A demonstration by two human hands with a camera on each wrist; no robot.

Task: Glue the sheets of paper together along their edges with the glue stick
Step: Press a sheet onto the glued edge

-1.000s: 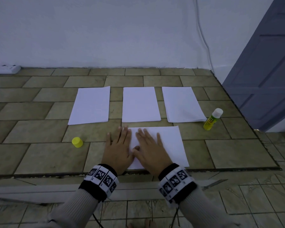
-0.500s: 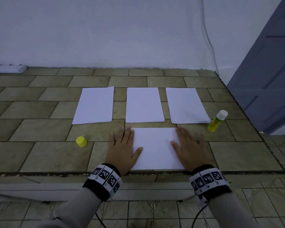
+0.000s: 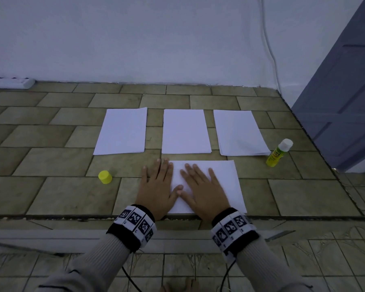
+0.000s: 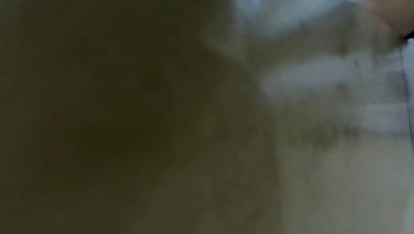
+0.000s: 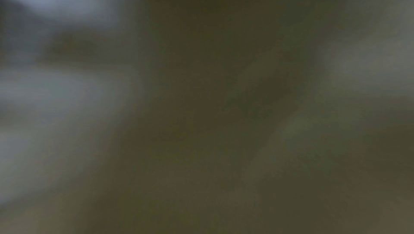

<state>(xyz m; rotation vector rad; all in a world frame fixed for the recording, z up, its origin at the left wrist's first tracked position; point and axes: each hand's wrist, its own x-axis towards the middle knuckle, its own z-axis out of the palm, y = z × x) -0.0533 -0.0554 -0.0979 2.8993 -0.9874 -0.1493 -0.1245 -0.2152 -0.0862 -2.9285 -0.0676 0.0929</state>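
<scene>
A white sheet (image 3: 226, 180) lies near the front edge of the tiled surface. My left hand (image 3: 156, 186) lies flat with straight fingers across the sheet's left edge. Beside it, thumbs almost touching, my right hand (image 3: 200, 186) presses flat on the sheet's left half. Three more white sheets sit in a row behind: left (image 3: 122, 131), middle (image 3: 184, 131), right (image 3: 239, 132). The uncapped yellow glue stick (image 3: 279, 152) stands at the right. Its yellow cap (image 3: 105, 177) sits at the left. Both wrist views are dark and blurred.
A white wall rises behind the tiled surface (image 3: 51, 197), with a white power strip (image 3: 11, 82) at its foot on the left. A cable (image 3: 270, 47) hangs down the wall. A blue-grey door (image 3: 346, 91) stands at the right.
My right hand slid from the sheet's right side back to its left half, next to my left hand. The left hand stayed where it was.
</scene>
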